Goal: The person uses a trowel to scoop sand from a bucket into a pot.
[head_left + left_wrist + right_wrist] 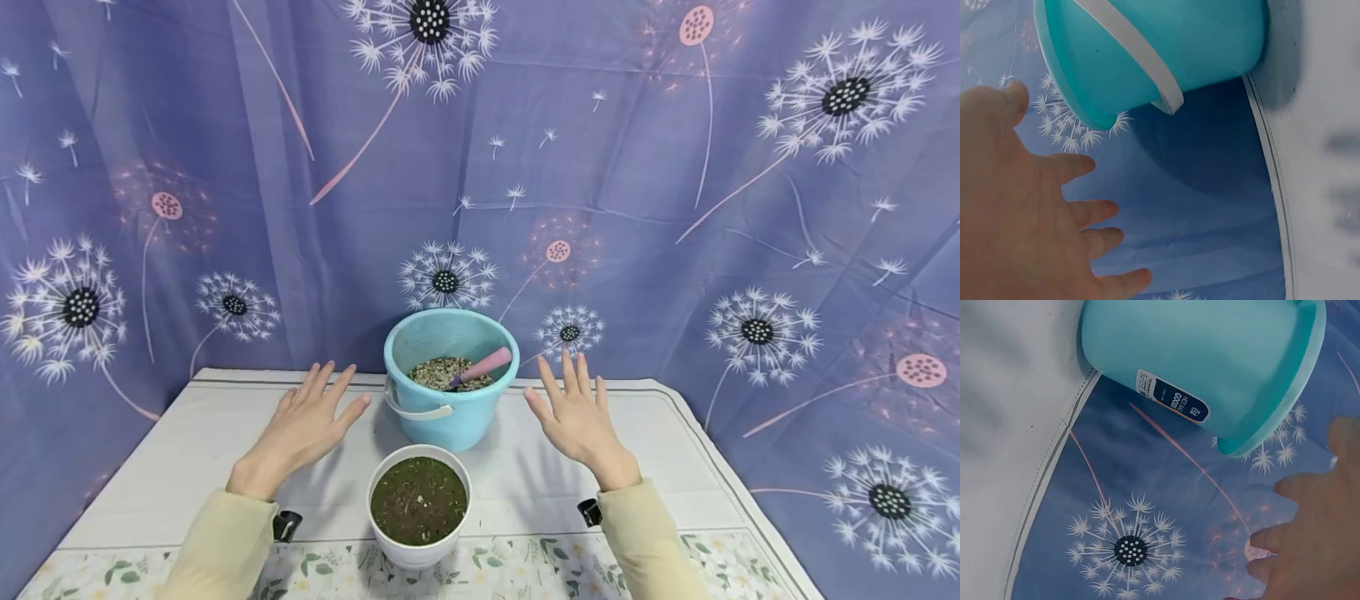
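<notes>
My left hand (303,429) hovers over the table to the left of a light blue bucket (450,421), fingers straight and spread, holding nothing. On the bucket's other side my right hand (577,421) is held the same way, fingers apart and nothing in it. Inside the bucket lies a pale grainy mix (442,371), and a small tool with a pink handle (487,365) stands tilted in it, its lower end buried. Between my forearms, nearer to me, a white pot (419,553) holds dark soil (418,502) with green bits on top.
A white tablecloth (187,450) covers the table, with a leaf-and-flower print (517,567) along the near side. Behind and at both sides hangs a purple-blue curtain (337,250) with dandelions. The bucket's white handle (1141,53) hangs down at its left front.
</notes>
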{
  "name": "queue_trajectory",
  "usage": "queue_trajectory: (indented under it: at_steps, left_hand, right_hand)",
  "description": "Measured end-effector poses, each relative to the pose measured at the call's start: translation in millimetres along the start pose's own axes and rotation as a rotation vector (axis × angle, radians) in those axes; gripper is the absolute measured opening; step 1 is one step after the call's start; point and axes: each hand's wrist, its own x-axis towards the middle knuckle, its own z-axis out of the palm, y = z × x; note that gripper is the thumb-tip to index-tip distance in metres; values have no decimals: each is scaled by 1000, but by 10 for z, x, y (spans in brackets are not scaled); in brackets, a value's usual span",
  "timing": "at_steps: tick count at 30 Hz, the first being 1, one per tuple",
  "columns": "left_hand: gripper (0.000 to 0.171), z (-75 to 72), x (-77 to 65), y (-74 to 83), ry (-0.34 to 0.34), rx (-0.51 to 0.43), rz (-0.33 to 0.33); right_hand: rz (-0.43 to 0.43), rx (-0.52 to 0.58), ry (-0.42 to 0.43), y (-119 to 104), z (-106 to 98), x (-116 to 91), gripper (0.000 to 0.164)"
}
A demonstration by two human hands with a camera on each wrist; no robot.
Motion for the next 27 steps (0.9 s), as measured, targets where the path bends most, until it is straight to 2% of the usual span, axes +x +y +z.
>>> queue_trajectory:
  at_steps: [5, 10, 15, 22, 27]
  left_hand:
    - [76, 58, 114, 36, -4, -65, 8]
    - [75, 81, 276, 68, 19, -107, 9]
    - [76, 61, 422, 77, 48, -187, -15]
    - [66, 72, 614, 66, 115, -295, -30]
    - [61, 36, 716, 70, 104, -363, -67]
  right_hand:
    - [-37, -7, 4, -41, -46, 84, 67]
    - [-96, 11, 11, -81, -68, 178, 65]
    - [-162, 33, 5, -92, -84, 295, 63]
    - [-225, 20, -16, -78, -91, 495, 62]
    - [-271, 19, -18, -81, -103, 646, 59]
